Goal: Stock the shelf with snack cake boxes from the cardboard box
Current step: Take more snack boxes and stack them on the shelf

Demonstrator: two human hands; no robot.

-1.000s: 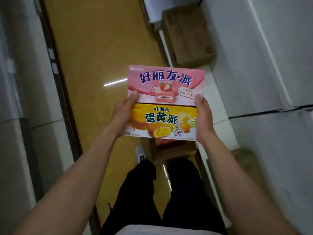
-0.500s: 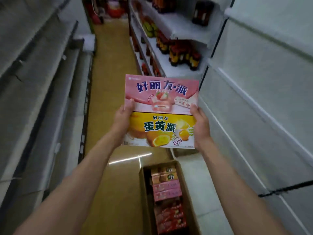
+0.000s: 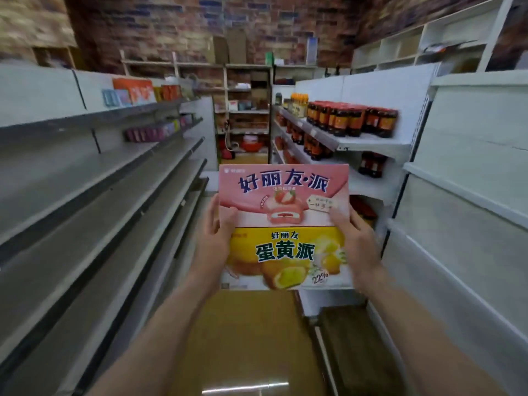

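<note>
I hold two snack cake boxes stacked edge to edge in front of me: a pink strawberry box (image 3: 283,192) above a yellow egg-yolk box (image 3: 285,258). My left hand (image 3: 218,238) grips their left side, thumb lying on the front faces. My right hand (image 3: 357,244) grips the right side, thumb on the pink box. A brown cardboard box (image 3: 357,347) lies on the floor at lower right, blurred; its contents do not show.
Grey shelves (image 3: 85,201) run along the left, white shelves (image 3: 463,195) along the right. Dark sauce jars (image 3: 351,118) fill the right shelves further down. Yellow floor (image 3: 251,338) runs along the aisle toward a brick back wall.
My view has swung up from the floor to the aisle ahead. Both hands still hold the two boxes, raised along with it; the open carton seen below has dropped out of sight.
</note>
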